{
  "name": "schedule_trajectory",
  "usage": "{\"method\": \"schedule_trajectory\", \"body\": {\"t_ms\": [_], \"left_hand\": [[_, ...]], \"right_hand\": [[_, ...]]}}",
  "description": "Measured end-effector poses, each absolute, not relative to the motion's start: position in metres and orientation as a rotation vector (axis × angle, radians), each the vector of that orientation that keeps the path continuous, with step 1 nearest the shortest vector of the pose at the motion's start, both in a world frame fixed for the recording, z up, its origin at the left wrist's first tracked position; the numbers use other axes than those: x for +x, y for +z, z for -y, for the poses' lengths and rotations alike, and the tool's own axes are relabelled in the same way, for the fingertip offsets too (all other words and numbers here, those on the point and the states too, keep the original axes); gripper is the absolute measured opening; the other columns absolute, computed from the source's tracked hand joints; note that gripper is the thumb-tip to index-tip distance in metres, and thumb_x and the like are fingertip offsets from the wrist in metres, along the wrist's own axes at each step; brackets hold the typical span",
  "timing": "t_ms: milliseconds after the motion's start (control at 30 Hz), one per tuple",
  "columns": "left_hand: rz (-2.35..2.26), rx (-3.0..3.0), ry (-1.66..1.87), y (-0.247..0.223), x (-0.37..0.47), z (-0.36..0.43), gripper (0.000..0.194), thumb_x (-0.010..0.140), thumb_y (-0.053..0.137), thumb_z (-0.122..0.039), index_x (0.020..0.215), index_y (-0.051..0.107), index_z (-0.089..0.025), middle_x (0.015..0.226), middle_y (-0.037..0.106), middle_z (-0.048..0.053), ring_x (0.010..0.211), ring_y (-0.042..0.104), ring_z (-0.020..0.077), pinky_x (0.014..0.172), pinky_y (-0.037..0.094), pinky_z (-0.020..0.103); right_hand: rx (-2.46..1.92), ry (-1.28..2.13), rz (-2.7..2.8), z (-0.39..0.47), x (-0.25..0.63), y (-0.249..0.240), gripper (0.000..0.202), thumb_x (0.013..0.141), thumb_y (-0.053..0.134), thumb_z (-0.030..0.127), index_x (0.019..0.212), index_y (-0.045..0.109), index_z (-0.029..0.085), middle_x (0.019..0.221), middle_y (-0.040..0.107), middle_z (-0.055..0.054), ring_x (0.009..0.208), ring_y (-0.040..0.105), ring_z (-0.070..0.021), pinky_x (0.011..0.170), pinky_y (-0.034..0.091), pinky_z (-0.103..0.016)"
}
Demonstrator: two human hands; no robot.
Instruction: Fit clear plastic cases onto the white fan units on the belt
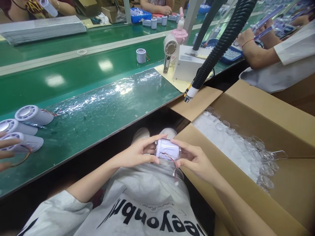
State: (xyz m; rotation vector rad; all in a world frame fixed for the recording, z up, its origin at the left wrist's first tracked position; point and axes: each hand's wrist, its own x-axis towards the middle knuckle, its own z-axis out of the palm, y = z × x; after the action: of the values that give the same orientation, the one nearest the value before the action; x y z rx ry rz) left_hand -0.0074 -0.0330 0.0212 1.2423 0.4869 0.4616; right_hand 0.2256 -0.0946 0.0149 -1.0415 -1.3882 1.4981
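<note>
Over my lap, both hands hold one small white cylindrical fan housing (166,149) with thin red wires hanging from it. My left hand (137,152) grips its left end. My right hand (194,159) pinches its right end, where a clear round cap seems to sit. Right beside my right hand stands an open cardboard box (261,113) with rows of clear plastic caps (246,144) on white sheets. Three more white housings (33,115) lie on the green conveyor belt at the left.
A black corrugated hose (221,42) hangs down over the box flap. A white machine box (189,62), a small white fan part (170,49) and a lone grey cylinder (141,55) stand on the belt. Another person's fingers (7,144) touch the left housings; co-workers sit opposite and right.
</note>
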Motion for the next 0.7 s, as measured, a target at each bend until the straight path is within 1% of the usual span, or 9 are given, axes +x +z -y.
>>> {"method": "schedule_trajectory", "body": {"t_ms": [100,167,267,367,433,500,567,633,700], "left_hand": [[-0.514,1.264,0.45,0.017,-0.005,0.036,0.079,0.075,0.077,-0.016,0.145,0.044,-0.033,0.138,0.058,0.008,0.116,0.063,0.0246,0.1,0.052,0.041],[-0.512,1.265,0.45,0.015,-0.003,0.037,0.079,0.075,0.077,-0.016,0.144,0.044,-0.034,0.137,0.058,0.008,0.116,0.063,0.0244,0.099,0.052,0.041],[-0.489,1.272,0.499,0.012,-0.002,0.039,0.078,0.074,0.078,-0.015,0.143,0.047,-0.032,0.143,0.054,0.01,0.127,0.056,0.0278,0.105,0.049,0.042],[-0.469,1.315,0.593,0.014,-0.003,0.038,0.085,0.07,0.081,-0.013,0.144,0.044,-0.034,0.152,0.043,0.01,0.138,0.045,0.0289,0.112,0.042,0.042],[-0.448,1.332,0.588,0.018,-0.004,0.037,0.088,0.07,0.081,-0.014,0.146,0.041,-0.036,0.153,0.041,0.011,0.134,0.05,0.0292,0.11,0.045,0.042],[-0.452,1.344,0.553,0.024,-0.003,0.036,0.081,0.073,0.079,-0.016,0.144,0.043,-0.032,0.148,0.046,0.013,0.122,0.06,0.0281,0.102,0.051,0.043],[-0.479,1.359,0.558,0.027,-0.002,0.037,0.073,0.075,0.077,-0.018,0.14,0.047,-0.028,0.142,0.05,0.013,0.115,0.063,0.0263,0.097,0.054,0.042],[-0.494,1.401,0.616,0.029,0.0,0.039,0.069,0.075,0.077,-0.017,0.137,0.049,-0.028,0.14,0.051,0.012,0.119,0.059,0.0259,0.1,0.052,0.04],[-0.488,1.472,0.676,0.029,0.002,0.041,0.068,0.075,0.077,-0.014,0.136,0.05,-0.029,0.14,0.049,0.01,0.126,0.053,0.0261,0.105,0.048,0.04]], "right_hand": [[-1.125,1.487,1.4,0.097,0.225,0.019,0.052,0.078,0.08,0.022,0.125,0.065,0.04,0.107,0.073,0.002,0.083,0.07,-0.0195,0.083,0.06,-0.038],[-1.131,1.461,1.421,0.097,0.225,0.02,0.05,0.078,0.08,0.022,0.124,0.066,0.038,0.112,0.072,0.001,0.084,0.07,-0.0209,0.083,0.061,-0.041],[-1.111,1.35,1.491,0.099,0.225,0.023,0.051,0.077,0.082,0.025,0.125,0.066,0.035,0.128,0.065,-0.002,0.102,0.067,-0.0258,0.089,0.059,-0.044],[-1.084,1.258,1.534,0.102,0.226,0.025,0.061,0.077,0.083,0.023,0.131,0.059,0.036,0.134,0.061,-0.003,0.118,0.06,-0.0278,0.098,0.054,-0.045],[-1.055,1.191,1.535,0.105,0.227,0.026,0.061,0.077,0.083,0.02,0.13,0.057,0.038,0.135,0.06,-0.002,0.125,0.055,-0.0274,0.103,0.05,-0.046],[-1.036,1.108,1.548,0.107,0.227,0.027,0.054,0.079,0.081,0.019,0.125,0.06,0.038,0.136,0.058,-0.002,0.131,0.049,-0.0267,0.107,0.046,-0.046],[-1.028,1.12,1.531,0.107,0.227,0.029,0.055,0.079,0.082,0.027,0.127,0.058,0.037,0.141,0.052,-0.003,0.132,0.047,-0.0272,0.109,0.045,-0.046],[-1.035,1.24,1.466,0.106,0.228,0.032,0.067,0.078,0.081,0.043,0.137,0.05,0.035,0.146,0.046,-0.006,0.132,0.047,-0.0285,0.107,0.047,-0.045],[-1.069,1.385,1.391,0.104,0.228,0.038,0.069,0.081,0.075,0.052,0.14,0.046,0.031,0.143,0.049,-0.01,0.126,0.052,-0.0292,0.102,0.051,-0.043]]}}
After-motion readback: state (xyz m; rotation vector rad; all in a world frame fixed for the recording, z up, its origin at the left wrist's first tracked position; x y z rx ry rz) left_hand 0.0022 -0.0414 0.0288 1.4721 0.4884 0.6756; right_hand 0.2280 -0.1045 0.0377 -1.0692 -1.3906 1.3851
